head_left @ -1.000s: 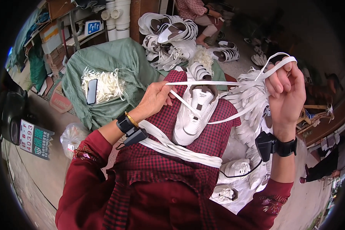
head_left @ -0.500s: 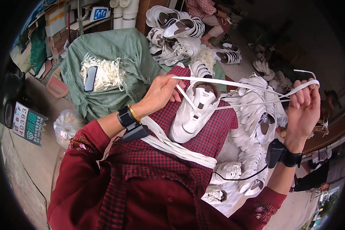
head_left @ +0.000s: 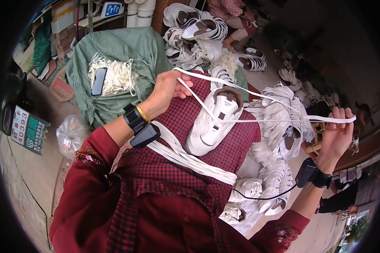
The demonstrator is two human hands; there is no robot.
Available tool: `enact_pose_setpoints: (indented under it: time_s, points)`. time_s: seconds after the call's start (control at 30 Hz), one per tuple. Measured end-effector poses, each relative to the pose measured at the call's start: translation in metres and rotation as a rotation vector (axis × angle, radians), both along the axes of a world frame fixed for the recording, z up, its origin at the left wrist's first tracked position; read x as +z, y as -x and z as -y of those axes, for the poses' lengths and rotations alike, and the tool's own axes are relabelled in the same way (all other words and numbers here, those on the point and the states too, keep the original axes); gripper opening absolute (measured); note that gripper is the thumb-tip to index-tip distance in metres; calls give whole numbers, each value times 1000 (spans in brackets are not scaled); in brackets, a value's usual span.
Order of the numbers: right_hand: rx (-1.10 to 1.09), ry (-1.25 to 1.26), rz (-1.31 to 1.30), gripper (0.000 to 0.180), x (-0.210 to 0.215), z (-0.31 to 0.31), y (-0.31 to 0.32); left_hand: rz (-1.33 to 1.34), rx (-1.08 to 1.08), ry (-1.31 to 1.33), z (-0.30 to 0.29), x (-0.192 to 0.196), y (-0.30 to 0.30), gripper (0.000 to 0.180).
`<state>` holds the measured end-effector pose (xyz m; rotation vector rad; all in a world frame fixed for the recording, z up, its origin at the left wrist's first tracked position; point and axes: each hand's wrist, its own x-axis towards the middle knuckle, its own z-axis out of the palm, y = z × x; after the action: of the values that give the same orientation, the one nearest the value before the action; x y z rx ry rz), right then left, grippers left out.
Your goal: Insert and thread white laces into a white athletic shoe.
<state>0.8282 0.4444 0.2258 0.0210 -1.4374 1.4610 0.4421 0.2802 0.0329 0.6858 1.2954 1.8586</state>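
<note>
On my lap, over a red checked apron (head_left: pixel 177 130), lies a white sneaker (head_left: pixel 211 128) with its toe toward me. A white shoelace (head_left: pixel 266 121) runs out of its lower eyelets to both sides. My left hand (head_left: pixel 168 89), up and left of the shoe, pinches one stretch of lace. Far to the right, my right hand (head_left: pixel 338 130) grips the lace with fingers curled round it. Between the hands the lace is drawn in long, nearly straight lines. A bundle of white laces (head_left: pixel 190 162) lies across my lap below the shoe.
Beyond my left hand, a green cloth cover (head_left: pixel 118 42) bears a heap of laces (head_left: pixel 120 78) and a phone (head_left: pixel 98 81). Stacked white shoe uppers (head_left: pixel 198 29) stand at the back, with more (head_left: pixel 278 105) to the right. Another person (head_left: pixel 232 17) sits behind them.
My left hand has moved left and slightly up with the lace. My right hand has dropped lower, and the lace spans wider, its free end no longer sticking up.
</note>
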Motion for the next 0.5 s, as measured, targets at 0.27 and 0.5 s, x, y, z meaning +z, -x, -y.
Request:
enact_pose_setpoints:
  time_s: [0.27, 0.5]
  points:
    - [-789, 64, 1095, 29, -134, -89, -91, 134, -95, 272, 17, -49, 118, 30]
    - [-588, -658, 1011, 26, -167, 35, 73, -1570, 335, 316, 33, -42, 72, 33]
